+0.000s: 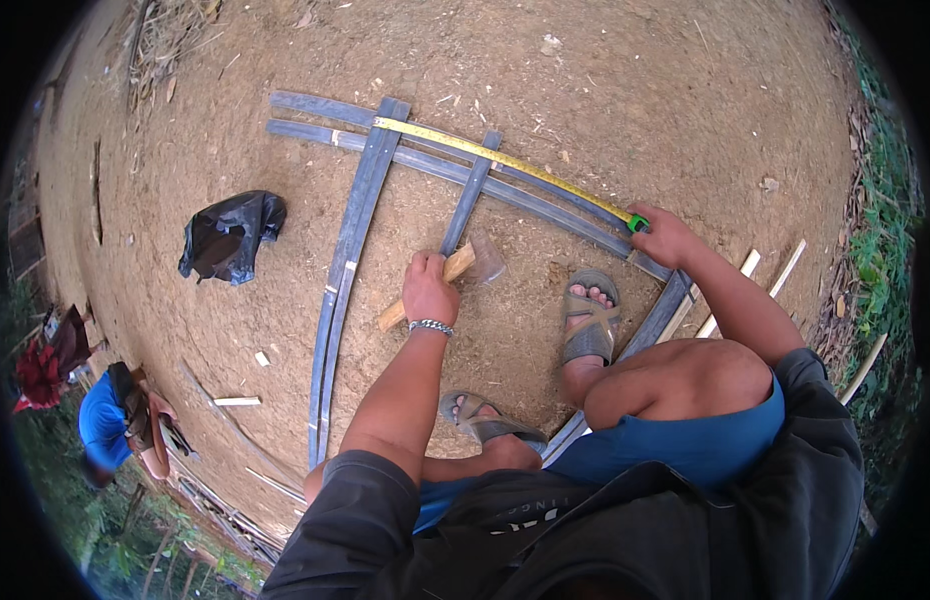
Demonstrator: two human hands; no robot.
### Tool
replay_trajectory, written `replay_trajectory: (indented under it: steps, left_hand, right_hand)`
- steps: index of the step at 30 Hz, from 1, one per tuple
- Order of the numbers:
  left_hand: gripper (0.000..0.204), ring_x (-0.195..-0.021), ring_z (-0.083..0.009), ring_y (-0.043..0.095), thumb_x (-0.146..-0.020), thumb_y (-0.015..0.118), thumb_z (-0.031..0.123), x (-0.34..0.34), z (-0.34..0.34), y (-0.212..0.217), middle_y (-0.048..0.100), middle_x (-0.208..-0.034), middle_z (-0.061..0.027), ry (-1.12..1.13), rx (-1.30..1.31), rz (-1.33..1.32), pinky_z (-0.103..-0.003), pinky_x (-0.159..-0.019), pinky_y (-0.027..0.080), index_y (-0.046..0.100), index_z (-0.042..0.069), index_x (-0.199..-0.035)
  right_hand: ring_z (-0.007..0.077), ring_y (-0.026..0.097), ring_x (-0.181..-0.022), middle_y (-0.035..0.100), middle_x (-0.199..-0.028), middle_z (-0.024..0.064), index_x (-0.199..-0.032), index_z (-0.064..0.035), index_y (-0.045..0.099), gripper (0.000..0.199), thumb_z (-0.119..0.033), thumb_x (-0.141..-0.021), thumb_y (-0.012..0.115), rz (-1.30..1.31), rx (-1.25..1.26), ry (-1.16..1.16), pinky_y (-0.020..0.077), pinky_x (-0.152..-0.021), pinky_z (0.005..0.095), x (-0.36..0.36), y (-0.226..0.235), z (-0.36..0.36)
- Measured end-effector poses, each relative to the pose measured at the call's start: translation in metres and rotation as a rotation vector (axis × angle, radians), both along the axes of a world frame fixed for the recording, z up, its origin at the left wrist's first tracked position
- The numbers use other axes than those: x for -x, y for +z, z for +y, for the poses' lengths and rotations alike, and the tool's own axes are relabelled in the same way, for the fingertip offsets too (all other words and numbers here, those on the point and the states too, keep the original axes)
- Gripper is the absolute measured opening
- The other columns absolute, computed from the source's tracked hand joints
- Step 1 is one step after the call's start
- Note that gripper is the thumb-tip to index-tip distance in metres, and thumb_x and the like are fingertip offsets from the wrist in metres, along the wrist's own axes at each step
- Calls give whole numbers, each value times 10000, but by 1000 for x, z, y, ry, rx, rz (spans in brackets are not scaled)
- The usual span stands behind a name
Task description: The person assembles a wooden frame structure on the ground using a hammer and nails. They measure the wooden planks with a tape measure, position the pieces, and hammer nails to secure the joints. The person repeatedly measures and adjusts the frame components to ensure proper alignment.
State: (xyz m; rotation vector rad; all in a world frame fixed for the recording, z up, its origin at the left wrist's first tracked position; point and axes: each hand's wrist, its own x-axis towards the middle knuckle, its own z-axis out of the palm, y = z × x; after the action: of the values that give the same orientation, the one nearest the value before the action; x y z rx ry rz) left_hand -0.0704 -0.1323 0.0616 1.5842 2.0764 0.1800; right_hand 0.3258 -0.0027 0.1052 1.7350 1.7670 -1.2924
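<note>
squats with sandals on the bare ground, next to a slanting dark side bar, toward the ground's right edge and its green plants. with the left hand, grips a wooden piece round the middle; cannot tell of any contact between that hand and the short dark bar just beyond. should feel dry, stiff and not slippery, so best held mid-length, as here. with the right hand, holds the green case of a tape measure near the right end of two long crossbars. likely light and compact, easy to close a palm round. stretches the yellow tape leftward along the crossbars to the long left bar. probably thin, springy and easily kinked; better held by the case than pinched midway. as for the bars, look flat and fairly stiff; take by the ends or at the crossings. farther off, toward the ground's left edge, see a crumpled black plastic bag, then another person in blue.
</note>
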Motion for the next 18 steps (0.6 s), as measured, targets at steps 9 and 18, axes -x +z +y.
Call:
replay_trajectory:
  steps: [9, 18]
  left_hand:
    - [312, -1107, -364, 606, -764, 658, -44, 0, 0, 0, 622, -1212, -129, 1, 24, 2, -453, -969, 503, 678, 59, -1058]
    - [329, -1116, -356, 607, -762, 670, -34, -1, 0, -1, 621, -1224, -122, -3, 31, 11, -445, -972, 506, 680, 65, -1076]
  right_hand:
    - [437, 650, -1133, 672, -1207, 286, -1410, -110, 561, 598, -279, -845, 655, -14, 16, -2, 516, -985, 464, 2, 2, 2]
    - [394, 679, -1025, 689, -1100, 261, -1420, -105, 548, 630, -250, -816, 651, -7, -10, 17, 535, -932, 445, -2, -3, 0]
